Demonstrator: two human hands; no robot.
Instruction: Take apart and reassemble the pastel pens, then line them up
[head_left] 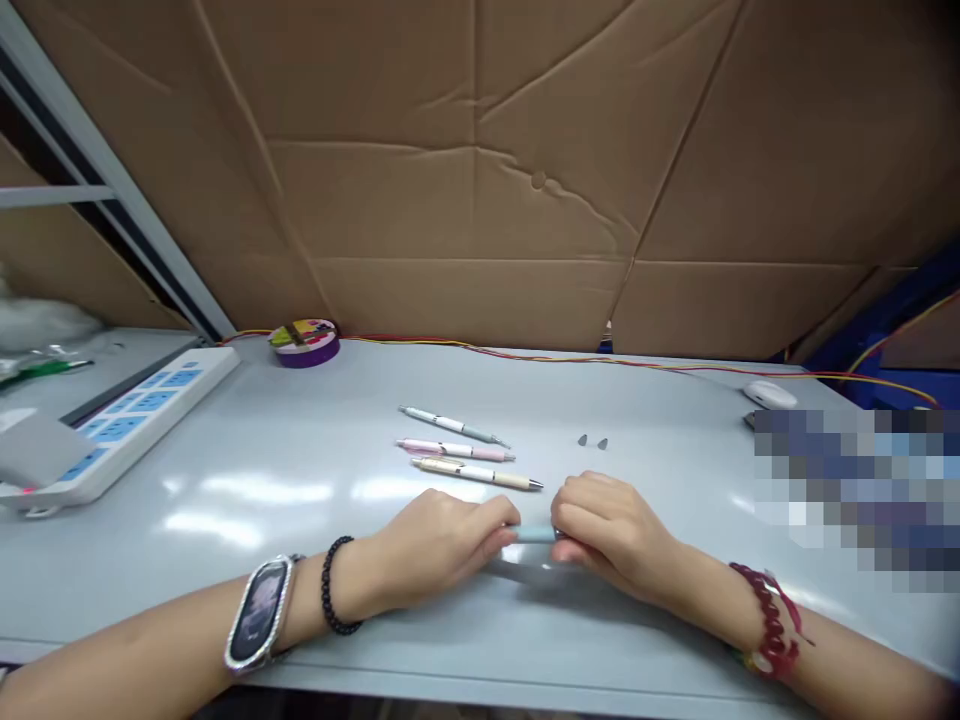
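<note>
My left hand (442, 545) and my right hand (611, 535) meet over the near middle of the grey table (300, 560). Both are closed on the two ends of a light blue pen (535, 534), of which only a short middle piece shows between the fingers. Just beyond the hands lie three pens side by side: a pale green one (454, 426) farthest, a pink one (454, 450) in the middle and a cream one (476, 473) nearest. Two small dark cone-shaped tips (592, 441) rest to the right of them.
A white power strip (127, 420) with blue sockets lies along the left edge. A purple tape roll (305, 343) sits at the back by the cardboard wall (480, 170). Red and yellow wires (637, 365) run along the back edge. A white mouse (769, 394) is at the right.
</note>
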